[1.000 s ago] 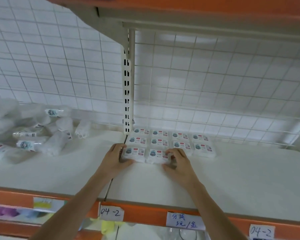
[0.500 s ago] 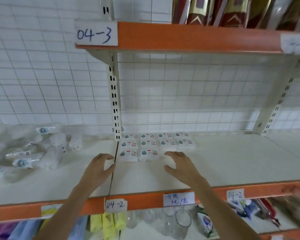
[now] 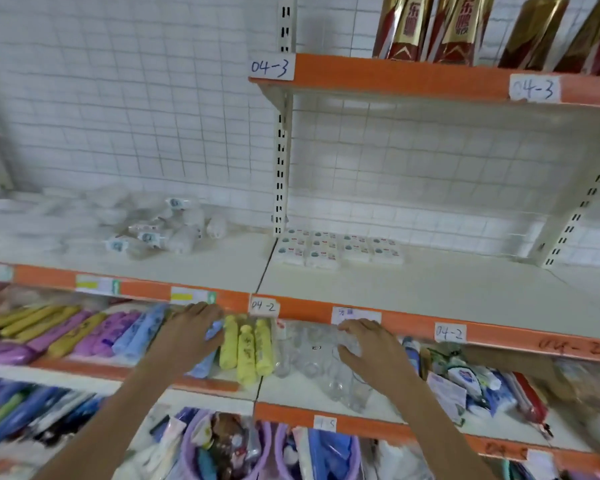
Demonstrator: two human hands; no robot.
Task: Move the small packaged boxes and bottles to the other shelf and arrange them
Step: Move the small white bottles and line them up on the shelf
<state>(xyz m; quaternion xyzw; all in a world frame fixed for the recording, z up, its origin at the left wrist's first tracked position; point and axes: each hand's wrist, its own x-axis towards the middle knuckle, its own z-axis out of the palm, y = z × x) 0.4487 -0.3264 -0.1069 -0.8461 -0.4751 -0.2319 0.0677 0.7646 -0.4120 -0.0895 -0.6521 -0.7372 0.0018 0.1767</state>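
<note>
Small packaged boxes [image 3: 336, 250] sit in neat rows on the right shelf [image 3: 430, 282]; bottles [image 3: 160, 233] remain heaped left; left hand [image 3: 193, 332] and right hand [image 3: 369, 344] hover empty, fingers relaxed

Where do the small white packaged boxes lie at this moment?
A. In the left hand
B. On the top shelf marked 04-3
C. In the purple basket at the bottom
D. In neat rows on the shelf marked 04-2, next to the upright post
D. The small white boxes sit in neat rows on the 04-2 shelf, just right of the upright post, while the left hand and right hand are lower down and hold nothing.
</note>
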